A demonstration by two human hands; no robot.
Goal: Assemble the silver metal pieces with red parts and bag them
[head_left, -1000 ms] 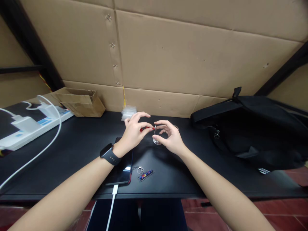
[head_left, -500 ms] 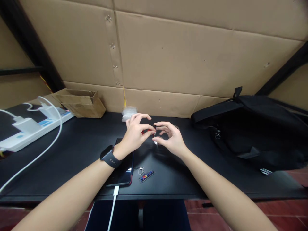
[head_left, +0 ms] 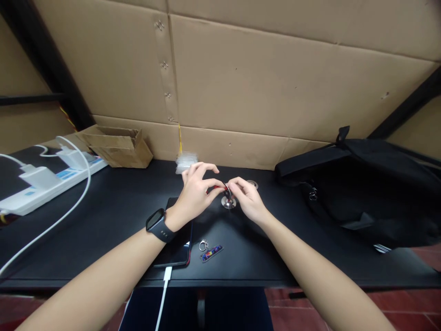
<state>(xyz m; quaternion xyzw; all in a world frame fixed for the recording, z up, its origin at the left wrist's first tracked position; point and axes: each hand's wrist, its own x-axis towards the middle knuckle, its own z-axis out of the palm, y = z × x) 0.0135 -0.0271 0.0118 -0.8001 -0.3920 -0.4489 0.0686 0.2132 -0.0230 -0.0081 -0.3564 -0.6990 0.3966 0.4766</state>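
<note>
Closely paired, left hand (head_left: 198, 188) and right hand (head_left: 250, 200) meet over a shiny metal disc (head_left: 228, 203).
The left pinches a small red piece (head_left: 226, 188) between thumb and forefinger, perhaps to steady it; the right's fingertips are drawn narrow beside it, their grip unclear. The disc shows just below the fingertips, probably kept central for two-handed reach; whether it touches the bench (head_left: 248, 257), I cannot tell.
</note>
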